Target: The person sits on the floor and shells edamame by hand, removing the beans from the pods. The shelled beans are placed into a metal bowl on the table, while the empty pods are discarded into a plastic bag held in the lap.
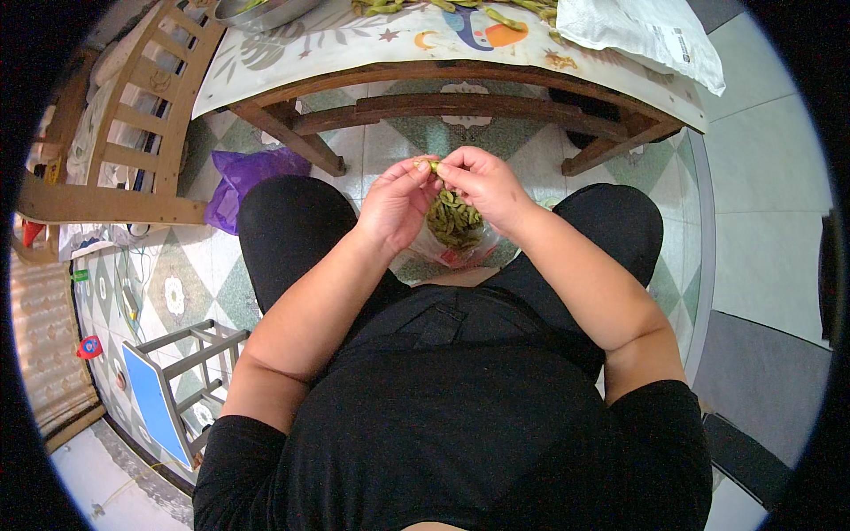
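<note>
Between my knees, my left hand (396, 196) and my right hand (486, 184) meet, fingertips pinched together on one small green bean pod (433, 165). Thumbs and forefingers of both hands press on it, so most of the pod is covered. Right below them, a clear plastic bag (434, 250) on the floor holds many green pods or empty shells (456, 221). Ahead, more green pods (505, 18) lie along the far part of a low table (319, 55) with a printed white cover. A metal bowl (266, 16) stands at that table's left end, only partly in view.
A white plastic package (642, 40) overhangs the table's right corner. The table's wooden legs (314, 150) stand just past my knees. A purple bag (252, 181) lies by my left knee, beside a wooden bench (106, 196). A stool with a blue top (159, 403) is at my lower left.
</note>
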`<state>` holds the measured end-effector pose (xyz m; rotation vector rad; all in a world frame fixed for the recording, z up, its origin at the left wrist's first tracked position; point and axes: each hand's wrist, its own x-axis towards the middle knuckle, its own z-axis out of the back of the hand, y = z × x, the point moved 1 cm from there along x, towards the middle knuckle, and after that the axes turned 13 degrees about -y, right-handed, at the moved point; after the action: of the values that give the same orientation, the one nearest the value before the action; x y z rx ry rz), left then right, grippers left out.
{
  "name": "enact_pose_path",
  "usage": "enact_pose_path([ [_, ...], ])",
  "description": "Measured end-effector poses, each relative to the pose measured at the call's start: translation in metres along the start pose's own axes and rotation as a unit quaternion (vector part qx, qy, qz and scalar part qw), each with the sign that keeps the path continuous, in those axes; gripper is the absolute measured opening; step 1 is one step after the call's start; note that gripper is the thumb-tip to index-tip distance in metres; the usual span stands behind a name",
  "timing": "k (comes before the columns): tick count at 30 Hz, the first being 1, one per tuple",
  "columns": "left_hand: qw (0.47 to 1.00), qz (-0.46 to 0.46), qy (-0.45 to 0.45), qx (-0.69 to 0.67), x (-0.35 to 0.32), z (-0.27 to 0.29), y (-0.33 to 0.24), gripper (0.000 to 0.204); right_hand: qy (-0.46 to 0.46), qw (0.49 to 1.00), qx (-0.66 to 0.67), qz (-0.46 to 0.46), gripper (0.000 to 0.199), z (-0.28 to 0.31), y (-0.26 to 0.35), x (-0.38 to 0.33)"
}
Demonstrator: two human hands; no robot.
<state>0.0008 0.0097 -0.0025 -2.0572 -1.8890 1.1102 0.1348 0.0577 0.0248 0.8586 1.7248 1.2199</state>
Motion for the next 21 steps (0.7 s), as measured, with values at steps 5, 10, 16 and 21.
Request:
enact_pose_path([
  [5,0.998,0.049,0.013,-0.044,-0.002,-0.002,-0.007,0.016,0.024,0.993,0.101,-0.060,0.007,-0.005,-0.001,0.002],
  [10,0.985,0.124,0.012,-0.116,-0.002,-0.004,-0.004,0.016,0.015,0.997,0.080,0.016,0.009,-0.007,0.000,0.001],
  [16,0.986,0.146,0.024,-0.081,0.005,0.006,-0.002,0.015,-0.079,0.898,-0.325,0.286,0.010,-0.003,0.004,-0.001],
  [21,0.996,0.027,-0.060,0.055,-0.001,-0.003,-0.001,0.016,-0.115,0.818,-0.443,0.347,0.013,-0.001,0.007,-0.004],
])
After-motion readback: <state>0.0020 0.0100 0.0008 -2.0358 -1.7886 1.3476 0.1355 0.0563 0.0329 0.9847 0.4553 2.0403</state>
